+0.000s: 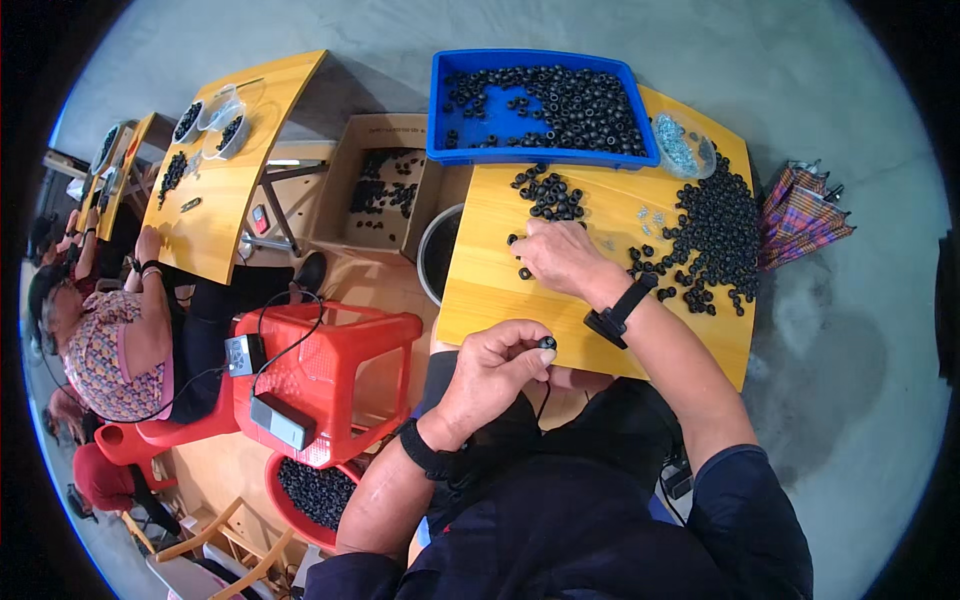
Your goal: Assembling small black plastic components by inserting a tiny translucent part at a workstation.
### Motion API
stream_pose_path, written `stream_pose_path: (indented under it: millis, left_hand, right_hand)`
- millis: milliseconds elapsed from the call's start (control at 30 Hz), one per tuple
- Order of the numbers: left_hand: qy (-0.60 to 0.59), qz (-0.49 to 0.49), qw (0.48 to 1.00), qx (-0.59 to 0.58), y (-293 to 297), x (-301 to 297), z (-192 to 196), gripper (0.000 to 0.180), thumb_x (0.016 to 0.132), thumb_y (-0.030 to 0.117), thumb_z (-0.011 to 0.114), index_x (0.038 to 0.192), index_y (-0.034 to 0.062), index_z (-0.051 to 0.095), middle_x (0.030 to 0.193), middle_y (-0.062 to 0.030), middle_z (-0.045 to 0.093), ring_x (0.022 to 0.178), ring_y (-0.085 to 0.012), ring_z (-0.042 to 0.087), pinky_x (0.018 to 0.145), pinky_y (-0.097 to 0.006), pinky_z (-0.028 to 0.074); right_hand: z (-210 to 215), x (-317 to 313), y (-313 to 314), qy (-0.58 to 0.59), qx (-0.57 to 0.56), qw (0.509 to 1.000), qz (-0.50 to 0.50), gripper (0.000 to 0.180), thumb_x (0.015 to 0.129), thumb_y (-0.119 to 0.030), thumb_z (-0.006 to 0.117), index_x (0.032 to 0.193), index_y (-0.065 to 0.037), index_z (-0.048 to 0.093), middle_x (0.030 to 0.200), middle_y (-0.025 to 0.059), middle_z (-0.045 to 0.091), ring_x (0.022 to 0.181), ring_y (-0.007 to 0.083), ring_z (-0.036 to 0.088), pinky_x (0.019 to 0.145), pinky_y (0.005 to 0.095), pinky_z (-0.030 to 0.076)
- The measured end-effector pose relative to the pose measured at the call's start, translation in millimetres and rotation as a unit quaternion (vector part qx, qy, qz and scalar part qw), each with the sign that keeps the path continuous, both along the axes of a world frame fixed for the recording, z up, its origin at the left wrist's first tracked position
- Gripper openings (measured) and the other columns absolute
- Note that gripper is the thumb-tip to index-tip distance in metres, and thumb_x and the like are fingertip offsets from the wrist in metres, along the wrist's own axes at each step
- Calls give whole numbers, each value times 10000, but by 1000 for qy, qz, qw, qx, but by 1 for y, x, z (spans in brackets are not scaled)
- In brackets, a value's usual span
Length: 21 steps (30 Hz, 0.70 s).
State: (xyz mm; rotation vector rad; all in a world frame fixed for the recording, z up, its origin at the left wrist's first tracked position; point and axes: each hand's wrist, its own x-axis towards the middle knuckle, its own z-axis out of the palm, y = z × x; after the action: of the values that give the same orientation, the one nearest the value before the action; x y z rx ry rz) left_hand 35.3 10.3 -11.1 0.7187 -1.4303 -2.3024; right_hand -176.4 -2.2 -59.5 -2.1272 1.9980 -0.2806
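My left hand (495,368) is closed near the front edge of the yellow table (480,290), pinching a small black ring-like part (547,342) between thumb and fingertips. Over the table, my right hand (562,257) reaches down with its fingers drawn together. Whatever its fingertips hold, if anything, is hidden. Loose black parts (550,195) lie just beyond that hand, and a larger spread of black parts (715,235) covers the table's right side. Between them are scattered small clear or silvery pieces (645,218).
A blue tray (445,157) of black parts stands at the table's far edge, beside a clear tub (678,148) of silvery pieces. To the right is a folded plaid umbrella (802,215). Left are a red stool (330,370), a cardboard box (335,215) and a seated person (125,350).
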Motion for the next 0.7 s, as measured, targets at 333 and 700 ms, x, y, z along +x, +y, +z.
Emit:
stream_pose_path:
  millis: [333, 700]
  left_hand:
    - [15, 39, 999, 10, -4, 1, 3, 150, 880, -14, 610, 1030, -18, 610, 906, -61, 657, 728, -123, 637, 686, -248, 533]
    - [44, 40, 998, -9, -4, 1, 9, 161, 880, -10, 611, 1040, -24, 615, 921, -71, 664, 763, -140, 650, 718, -251, 531]
  right_hand:
    - [23, -6, 22, -274, -109, 954, -60, 86, 761, -25, 621, 839, 2, 644, 724, 136, 639, 644, 279, 618, 587, 342, 480]
    - [95, 23, 75, -392, -26, 919, 16, 102, 771, -13, 625, 869, -12, 652, 707, 126, 592, 652, 273, 599, 598, 342, 475]
